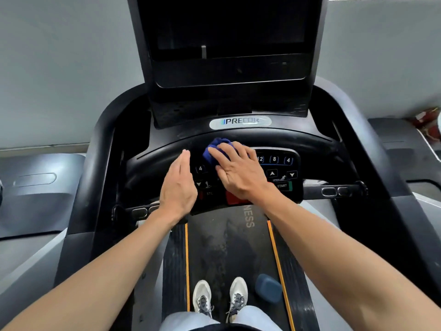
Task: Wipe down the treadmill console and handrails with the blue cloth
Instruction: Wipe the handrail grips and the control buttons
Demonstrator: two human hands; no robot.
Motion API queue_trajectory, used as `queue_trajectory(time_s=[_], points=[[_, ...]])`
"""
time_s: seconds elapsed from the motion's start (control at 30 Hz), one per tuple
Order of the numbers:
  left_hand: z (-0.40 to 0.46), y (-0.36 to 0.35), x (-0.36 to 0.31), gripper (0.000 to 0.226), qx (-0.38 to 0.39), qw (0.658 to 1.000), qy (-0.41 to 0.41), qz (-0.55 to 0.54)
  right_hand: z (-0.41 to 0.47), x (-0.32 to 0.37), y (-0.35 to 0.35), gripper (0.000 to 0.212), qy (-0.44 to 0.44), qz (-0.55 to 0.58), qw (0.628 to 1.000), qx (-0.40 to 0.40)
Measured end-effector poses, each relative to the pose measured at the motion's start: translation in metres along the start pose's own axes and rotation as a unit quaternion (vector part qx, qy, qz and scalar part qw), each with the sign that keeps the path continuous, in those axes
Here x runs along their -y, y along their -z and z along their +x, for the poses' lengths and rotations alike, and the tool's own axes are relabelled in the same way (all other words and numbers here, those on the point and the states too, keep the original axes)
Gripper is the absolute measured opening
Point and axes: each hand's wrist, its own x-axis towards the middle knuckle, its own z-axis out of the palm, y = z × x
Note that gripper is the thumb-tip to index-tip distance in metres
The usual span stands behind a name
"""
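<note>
Cloth (216, 151) bunched under flat right hand (241, 173) on console (298, 144); left hand (177, 185) open, empty. Suggest light pressure over buttons.

Bare forearms, no sleeves; pale trousers (253, 316) and white sneakers (202, 296) (dark laces).

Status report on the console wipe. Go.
Right hand pressing blue cloth onto console. Left hand flat, empty, beside it. Handrails not being touched. Nothing in the way.
</note>
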Motion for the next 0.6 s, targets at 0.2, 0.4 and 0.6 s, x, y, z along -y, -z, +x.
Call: queue_trajectory(time_s=[0.2,0.4,0.6], points=[[0.016,-0.022,-0.037,0.059,0.037,0.986,-0.112,0.117,-0.021,-0.090,0.017,0.040,-0.095,-0.006,0.995,0.001],[0.017,-0.032,-0.061,0.074,0.071,0.972,-0.101,0.202,-0.069,-0.131,0.004,0.057,-0.211,0.125,0.969,-0.031],[0.016,-0.029,-0.058,0.127,0.148,0.938,-0.128,0.285,-0.111,-0.090,-0.034,0.058,-0.277,0.206,0.932,-0.113]])
